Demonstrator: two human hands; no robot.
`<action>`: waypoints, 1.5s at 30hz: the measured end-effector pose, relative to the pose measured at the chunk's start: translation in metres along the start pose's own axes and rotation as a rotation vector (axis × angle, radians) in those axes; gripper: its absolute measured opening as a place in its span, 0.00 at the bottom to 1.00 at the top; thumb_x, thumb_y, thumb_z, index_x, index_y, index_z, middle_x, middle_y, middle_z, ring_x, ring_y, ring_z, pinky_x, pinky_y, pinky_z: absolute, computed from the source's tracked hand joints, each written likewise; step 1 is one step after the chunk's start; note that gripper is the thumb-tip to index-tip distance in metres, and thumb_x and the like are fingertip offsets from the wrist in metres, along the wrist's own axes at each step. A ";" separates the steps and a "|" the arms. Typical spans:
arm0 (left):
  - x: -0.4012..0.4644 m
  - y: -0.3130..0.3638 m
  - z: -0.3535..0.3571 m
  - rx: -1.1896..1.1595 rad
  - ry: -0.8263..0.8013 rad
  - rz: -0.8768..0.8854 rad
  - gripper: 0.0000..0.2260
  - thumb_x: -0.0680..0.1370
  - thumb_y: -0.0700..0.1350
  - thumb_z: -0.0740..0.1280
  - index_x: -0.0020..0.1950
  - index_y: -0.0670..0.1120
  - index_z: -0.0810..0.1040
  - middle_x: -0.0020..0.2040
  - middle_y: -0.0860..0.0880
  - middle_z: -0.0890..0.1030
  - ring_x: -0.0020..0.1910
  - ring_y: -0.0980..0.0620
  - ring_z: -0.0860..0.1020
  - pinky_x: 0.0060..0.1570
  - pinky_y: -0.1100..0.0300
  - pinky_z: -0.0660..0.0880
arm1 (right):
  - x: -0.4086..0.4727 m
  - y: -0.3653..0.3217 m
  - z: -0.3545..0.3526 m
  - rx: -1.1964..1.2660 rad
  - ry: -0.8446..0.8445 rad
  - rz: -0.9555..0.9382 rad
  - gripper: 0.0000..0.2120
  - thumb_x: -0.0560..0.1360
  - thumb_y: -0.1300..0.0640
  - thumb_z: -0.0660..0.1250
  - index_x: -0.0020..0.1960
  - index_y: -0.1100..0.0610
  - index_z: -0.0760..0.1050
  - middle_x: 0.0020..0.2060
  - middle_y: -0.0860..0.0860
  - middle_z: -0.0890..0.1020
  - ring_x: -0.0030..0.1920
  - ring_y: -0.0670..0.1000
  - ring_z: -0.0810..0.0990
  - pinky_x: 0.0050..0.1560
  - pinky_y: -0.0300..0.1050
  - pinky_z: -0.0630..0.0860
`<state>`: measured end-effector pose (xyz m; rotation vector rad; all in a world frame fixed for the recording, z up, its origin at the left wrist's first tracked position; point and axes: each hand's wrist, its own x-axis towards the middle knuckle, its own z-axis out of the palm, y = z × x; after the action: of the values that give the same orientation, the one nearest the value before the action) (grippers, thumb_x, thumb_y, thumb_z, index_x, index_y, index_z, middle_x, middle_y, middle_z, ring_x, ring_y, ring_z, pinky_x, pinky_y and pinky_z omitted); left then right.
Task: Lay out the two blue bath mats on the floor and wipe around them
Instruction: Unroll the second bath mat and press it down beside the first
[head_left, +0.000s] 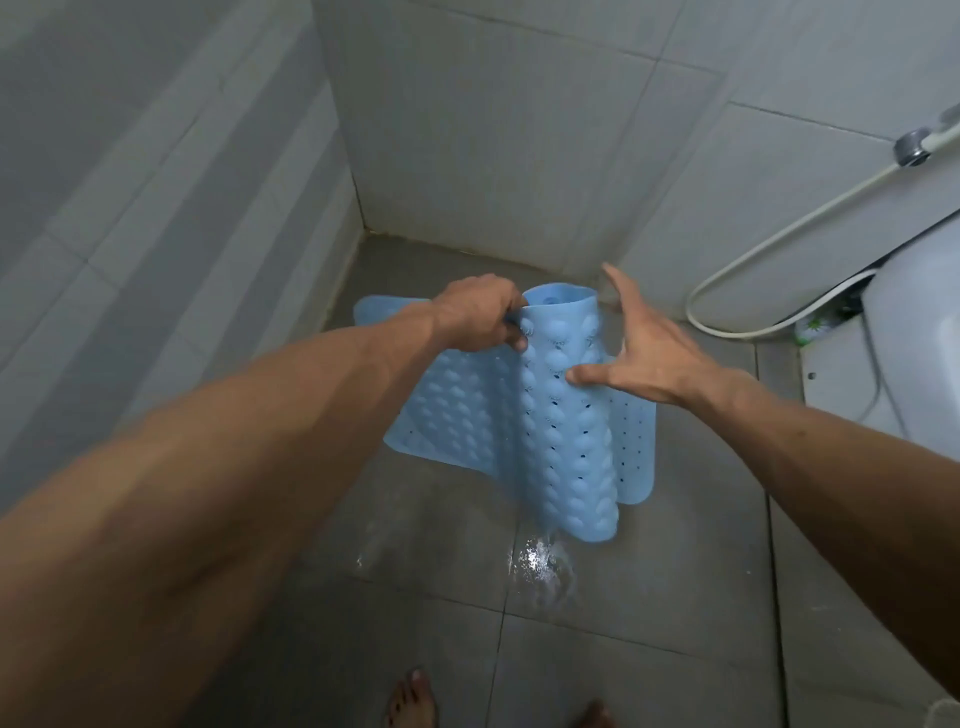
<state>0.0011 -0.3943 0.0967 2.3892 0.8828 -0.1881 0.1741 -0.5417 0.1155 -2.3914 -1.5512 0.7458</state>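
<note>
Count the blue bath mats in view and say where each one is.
2. One mat lies flat on the floor by the corner. The other mat hangs in front of it, gripped at its top edge by the left hand, with the open right hand touching its side.

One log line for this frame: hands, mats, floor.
left hand: grips hanging mat top edge | right hand: open, thumb touching it | second mat: flat on floor, wet
</note>
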 end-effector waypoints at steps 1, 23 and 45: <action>0.000 0.004 -0.001 0.079 -0.022 0.035 0.10 0.72 0.53 0.74 0.50 0.51 0.83 0.43 0.49 0.81 0.49 0.45 0.80 0.43 0.59 0.69 | 0.003 -0.004 -0.006 -0.088 -0.002 -0.066 0.57 0.62 0.38 0.79 0.77 0.33 0.41 0.76 0.53 0.64 0.59 0.60 0.79 0.61 0.60 0.77; -0.026 0.081 -0.076 0.587 -0.398 0.094 0.10 0.74 0.45 0.73 0.51 0.42 0.79 0.33 0.54 0.74 0.40 0.47 0.75 0.44 0.56 0.73 | 0.039 -0.014 -0.001 -0.325 -0.343 -0.453 0.55 0.60 0.43 0.81 0.79 0.42 0.55 0.77 0.43 0.46 0.78 0.55 0.56 0.73 0.61 0.66; -0.092 -0.007 0.007 0.619 -0.323 -0.243 0.13 0.78 0.51 0.67 0.61 0.49 0.79 0.55 0.48 0.82 0.55 0.47 0.79 0.52 0.57 0.70 | -0.027 0.150 0.070 -0.117 -0.477 -0.172 0.03 0.80 0.45 0.65 0.51 0.37 0.75 0.49 0.42 0.81 0.55 0.52 0.80 0.59 0.51 0.75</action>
<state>-0.0741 -0.4442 0.1170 2.6669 1.0641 -1.0451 0.2487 -0.6381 0.0006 -2.2212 -1.9939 1.2881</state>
